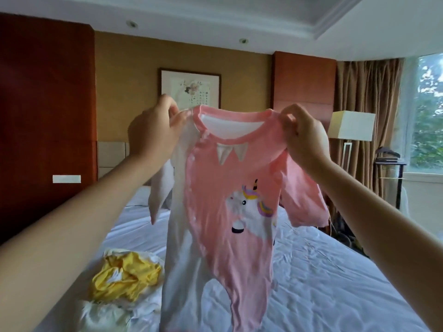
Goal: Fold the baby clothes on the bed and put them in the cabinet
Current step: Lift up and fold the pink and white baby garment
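Overhead, both hands are pinching a pink romper (230, 188) by its shoulders, left hand (153, 137), right hand (303, 140), above the bed (335, 271); it is hanging limp, probably light and soft.

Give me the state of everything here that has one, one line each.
Romper: unfolded, held up in the air by its shoulders.
Left hand: pinching one shoulder.
Right hand: pinching the other shoulder.
Bed: sheet wrinkled.
Yellow garment: crumpled, unfolded.
White clothes: crumpled beside it, unfolded.
Curtain: pulled aside from the window.
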Action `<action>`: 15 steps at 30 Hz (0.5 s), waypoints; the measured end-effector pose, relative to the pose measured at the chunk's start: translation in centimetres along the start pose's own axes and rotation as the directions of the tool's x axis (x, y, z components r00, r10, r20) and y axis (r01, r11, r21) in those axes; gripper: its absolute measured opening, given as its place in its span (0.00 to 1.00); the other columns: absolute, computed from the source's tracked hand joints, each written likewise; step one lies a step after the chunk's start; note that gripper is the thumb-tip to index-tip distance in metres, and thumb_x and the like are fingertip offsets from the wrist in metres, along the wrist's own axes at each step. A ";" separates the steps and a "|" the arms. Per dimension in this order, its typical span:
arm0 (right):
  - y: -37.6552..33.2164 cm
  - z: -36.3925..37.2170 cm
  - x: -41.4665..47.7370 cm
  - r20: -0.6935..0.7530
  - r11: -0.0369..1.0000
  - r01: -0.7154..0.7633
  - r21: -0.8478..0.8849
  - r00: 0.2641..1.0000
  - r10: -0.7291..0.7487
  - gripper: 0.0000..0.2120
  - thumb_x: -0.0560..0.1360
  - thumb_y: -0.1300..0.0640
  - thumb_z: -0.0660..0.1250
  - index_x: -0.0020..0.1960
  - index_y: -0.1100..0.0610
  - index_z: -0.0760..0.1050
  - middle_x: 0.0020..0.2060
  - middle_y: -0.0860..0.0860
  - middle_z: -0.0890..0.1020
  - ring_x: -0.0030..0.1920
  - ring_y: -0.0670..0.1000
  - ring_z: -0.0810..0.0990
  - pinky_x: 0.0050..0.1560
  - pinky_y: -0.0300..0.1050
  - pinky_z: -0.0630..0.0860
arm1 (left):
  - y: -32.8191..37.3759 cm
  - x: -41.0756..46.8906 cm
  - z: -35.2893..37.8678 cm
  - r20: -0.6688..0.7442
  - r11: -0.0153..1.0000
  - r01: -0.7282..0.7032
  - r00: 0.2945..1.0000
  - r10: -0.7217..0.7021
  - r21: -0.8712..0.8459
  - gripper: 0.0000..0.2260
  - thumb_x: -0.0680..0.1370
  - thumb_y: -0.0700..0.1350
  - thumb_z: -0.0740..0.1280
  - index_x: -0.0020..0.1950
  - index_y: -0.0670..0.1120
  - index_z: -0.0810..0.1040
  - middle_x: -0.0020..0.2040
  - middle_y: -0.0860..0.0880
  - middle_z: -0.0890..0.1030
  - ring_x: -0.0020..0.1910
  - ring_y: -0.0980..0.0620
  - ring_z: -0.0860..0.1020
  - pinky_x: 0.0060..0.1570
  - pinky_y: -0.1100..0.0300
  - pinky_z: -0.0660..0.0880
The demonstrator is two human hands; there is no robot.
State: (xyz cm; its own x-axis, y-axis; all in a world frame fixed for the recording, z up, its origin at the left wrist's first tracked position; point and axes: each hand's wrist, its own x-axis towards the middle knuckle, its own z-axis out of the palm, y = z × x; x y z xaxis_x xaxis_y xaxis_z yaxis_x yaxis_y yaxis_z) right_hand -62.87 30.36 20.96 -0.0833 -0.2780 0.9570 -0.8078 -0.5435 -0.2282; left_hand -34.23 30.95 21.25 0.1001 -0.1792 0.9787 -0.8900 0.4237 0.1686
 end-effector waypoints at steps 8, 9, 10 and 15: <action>1.4 1.3 0.7 0.056 0.984 0.090 -0.151 0.995 -0.083 0.10 0.81 0.53 0.56 0.54 0.52 0.75 0.37 0.55 0.81 0.37 0.59 0.79 0.36 0.53 0.77 | -0.8 -0.3 1.8 0.071 0.998 -0.021 0.997 0.018 0.051 0.16 0.79 0.62 0.61 0.44 0.50 0.71 0.33 0.51 0.78 0.33 0.45 0.77 0.33 0.54 0.71; 2.4 2.3 -0.1 0.117 0.981 0.079 -0.177 0.991 -0.059 0.10 0.81 0.53 0.56 0.55 0.52 0.75 0.38 0.56 0.82 0.38 0.60 0.79 0.37 0.53 0.77 | -1.3 -1.3 2.9 0.119 0.998 -0.009 0.993 0.002 0.064 0.16 0.79 0.62 0.62 0.44 0.50 0.71 0.33 0.51 0.78 0.33 0.45 0.76 0.33 0.54 0.69; 3.6 3.5 -1.1 0.180 0.977 0.065 -0.201 0.983 -0.029 0.10 0.81 0.53 0.57 0.56 0.52 0.75 0.39 0.57 0.82 0.38 0.61 0.78 0.37 0.52 0.76 | -1.9 -2.5 4.3 0.173 0.997 0.004 0.985 -0.017 0.078 0.16 0.78 0.61 0.63 0.43 0.50 0.70 0.32 0.51 0.78 0.34 0.44 0.75 0.33 0.55 0.67; 11.6 11.7 -9.2 0.474 0.949 -0.017 -0.315 0.864 0.172 0.11 0.82 0.52 0.57 0.58 0.54 0.75 0.42 0.56 0.80 0.40 0.58 0.76 0.36 0.47 0.68 | -6.2 -11.8 14.0 0.492 0.984 0.044 0.862 -0.125 0.172 0.16 0.79 0.60 0.63 0.43 0.49 0.71 0.36 0.49 0.77 0.36 0.44 0.72 0.35 0.56 0.63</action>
State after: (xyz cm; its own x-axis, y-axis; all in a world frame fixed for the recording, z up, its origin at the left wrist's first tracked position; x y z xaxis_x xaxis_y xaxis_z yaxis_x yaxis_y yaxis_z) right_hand -64.63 17.35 7.40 0.0653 -0.7088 0.7023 -0.9489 -0.2618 -0.1760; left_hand -36.10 18.01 6.98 -0.0216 -0.6437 0.7650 -0.9480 0.2561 0.1888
